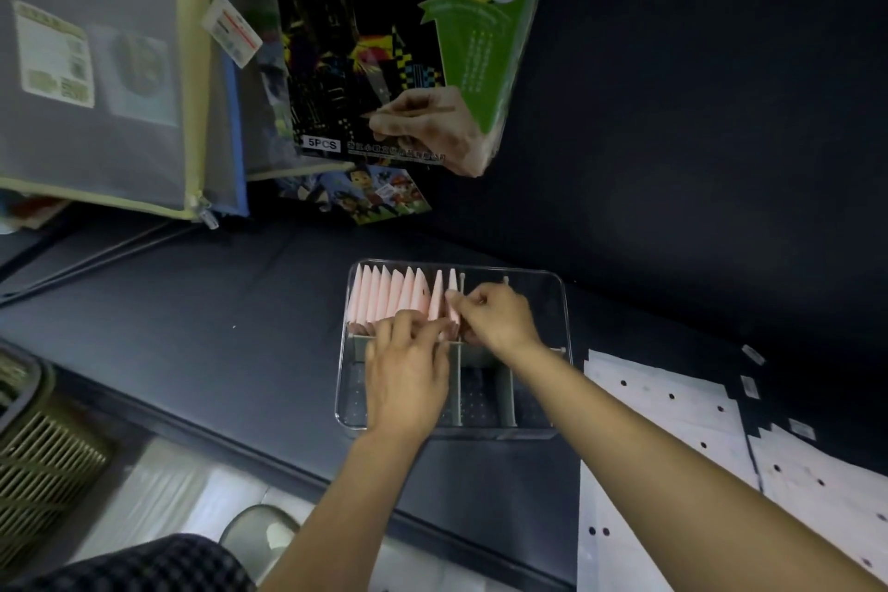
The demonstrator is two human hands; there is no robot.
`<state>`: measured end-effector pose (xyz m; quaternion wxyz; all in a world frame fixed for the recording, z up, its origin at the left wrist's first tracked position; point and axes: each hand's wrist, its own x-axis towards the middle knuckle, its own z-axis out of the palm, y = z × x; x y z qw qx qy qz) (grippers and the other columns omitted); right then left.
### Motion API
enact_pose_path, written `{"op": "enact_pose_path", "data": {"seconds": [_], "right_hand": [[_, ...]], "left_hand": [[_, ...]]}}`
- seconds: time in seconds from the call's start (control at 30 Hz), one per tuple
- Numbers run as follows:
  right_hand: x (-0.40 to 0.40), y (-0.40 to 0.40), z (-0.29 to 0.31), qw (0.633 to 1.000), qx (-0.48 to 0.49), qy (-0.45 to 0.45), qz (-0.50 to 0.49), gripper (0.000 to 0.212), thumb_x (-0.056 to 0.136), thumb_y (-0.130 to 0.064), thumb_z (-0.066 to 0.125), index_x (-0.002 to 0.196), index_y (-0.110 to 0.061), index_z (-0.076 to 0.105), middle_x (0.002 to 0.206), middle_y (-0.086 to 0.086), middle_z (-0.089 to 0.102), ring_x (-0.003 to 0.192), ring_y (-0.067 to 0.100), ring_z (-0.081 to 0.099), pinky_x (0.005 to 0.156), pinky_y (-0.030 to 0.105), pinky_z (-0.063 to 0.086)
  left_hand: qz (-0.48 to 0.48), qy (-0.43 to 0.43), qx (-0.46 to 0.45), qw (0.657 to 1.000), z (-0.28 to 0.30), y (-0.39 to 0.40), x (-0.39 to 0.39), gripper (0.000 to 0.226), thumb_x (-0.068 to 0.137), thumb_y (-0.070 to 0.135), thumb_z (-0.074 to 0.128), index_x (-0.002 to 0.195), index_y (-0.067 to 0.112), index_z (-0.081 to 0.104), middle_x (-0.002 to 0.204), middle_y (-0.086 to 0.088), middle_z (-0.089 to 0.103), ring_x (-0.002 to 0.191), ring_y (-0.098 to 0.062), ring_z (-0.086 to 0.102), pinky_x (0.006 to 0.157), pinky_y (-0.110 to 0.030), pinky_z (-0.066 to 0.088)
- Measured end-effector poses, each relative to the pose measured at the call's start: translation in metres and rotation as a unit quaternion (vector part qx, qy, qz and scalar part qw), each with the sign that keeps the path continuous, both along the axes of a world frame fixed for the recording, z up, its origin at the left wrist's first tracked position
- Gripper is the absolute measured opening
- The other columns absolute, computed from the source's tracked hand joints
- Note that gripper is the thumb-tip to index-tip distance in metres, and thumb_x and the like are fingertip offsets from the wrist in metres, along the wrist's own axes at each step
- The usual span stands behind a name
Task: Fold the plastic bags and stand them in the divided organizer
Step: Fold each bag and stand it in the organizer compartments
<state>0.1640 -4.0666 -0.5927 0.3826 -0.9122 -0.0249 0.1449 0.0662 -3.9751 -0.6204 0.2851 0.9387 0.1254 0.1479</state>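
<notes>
Dark work surface (216, 303), dark wall behind, centre of frame is where it's happening. Right hand (497, 315) pinches the top edge of the last pink folded bag (452, 298) in the row, looks like it's seating it upright against the divider (460, 380). Left hand (408, 365) lies over the near edge of the same row, fingers curled onto the folded pieces; probably bracing them so they don't tip while the new one goes in, though whether it truly grips anything I cannot tell. Row of folded pink bags (389, 298) stands packed on edge in the far-left compartment of the clear organizer (562, 303), which keeps each one visible and pullable. Near compartments and the far-right one look unfilled. My read: row about full, next bag goes in a fresh compartment. Lower right: white dotted sheets (672, 409) flat on the surface, likely bags not yet folded, within reach. Upper left: mesh zip pouches (96, 63) and a scratch-art paper pack (384, 39) hanging, unrelated. Lower left: slatted basket (43, 457).
</notes>
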Motion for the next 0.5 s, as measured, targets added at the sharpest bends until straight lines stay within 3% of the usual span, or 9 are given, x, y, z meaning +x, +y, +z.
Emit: {"op": "enact_pose_path", "data": {"seconds": [0.1,0.17,0.3,0.4,0.5], "right_hand": [[0.001,-0.001,0.000,1.000,-0.004,0.016,0.010,0.040,0.085,-0.050,0.061,0.071,-0.012,0.058,0.071,0.005,0.063,0.068,0.017,0.059,0.070,0.031,0.049],[-0.004,-0.005,0.003,0.999,0.033,0.010,0.004,0.040,0.086,-0.052,0.057,0.071,-0.015,0.057,0.070,0.003,0.063,0.070,0.017,0.060,0.072,0.032,0.048],[-0.030,-0.060,0.015,0.995,0.071,-0.065,-0.017,0.029,0.089,-0.044,0.058,0.075,-0.018,0.060,0.070,-0.003,0.064,0.072,0.015,0.061,0.068,0.028,0.047],[-0.070,-0.144,0.010,0.994,0.056,-0.093,-0.016,0.017,0.088,-0.031,0.063,0.083,-0.014,0.061,0.081,0.000,0.066,0.080,0.016,0.061,0.074,0.031,0.048],[-0.130,-0.235,-0.011,0.997,-0.051,-0.063,0.016,0.020,0.086,-0.028,0.066,0.100,-0.015,0.061,0.102,0.001,0.063,0.095,0.017,0.060,0.082,0.030,0.049]], "left_hand": [[0.014,-0.030,-0.035,0.999,0.004,-0.002,-0.002,0.020,0.091,0.018,0.057,0.107,0.017,0.067,0.101,-0.004,0.053,0.098,-0.022,0.047,0.086,-0.033,0.037],[0.003,-0.065,-0.037,0.997,0.012,-0.011,-0.003,0.014,0.090,0.017,0.058,0.100,0.013,0.067,0.095,-0.005,0.054,0.092,-0.023,0.049,0.080,-0.036,0.042],[-0.140,-0.086,-0.006,0.986,0.020,-0.050,-0.015,0.013,0.092,0.021,0.057,0.091,0.010,0.064,0.090,-0.007,0.057,0.086,-0.023,0.053,0.070,-0.036,0.045],[-0.270,0.038,0.000,0.962,0.009,-0.096,-0.036,0.022,0.094,0.032,0.051,0.098,0.013,0.063,0.102,-0.004,0.055,0.098,-0.023,0.051,0.076,-0.036,0.045],[-0.398,0.208,0.036,0.893,-0.016,-0.140,-0.069,0.044,0.091,0.040,0.055,0.128,0.018,0.051,0.135,-0.004,0.041,0.128,-0.024,0.034,0.102,-0.036,0.037]]}}
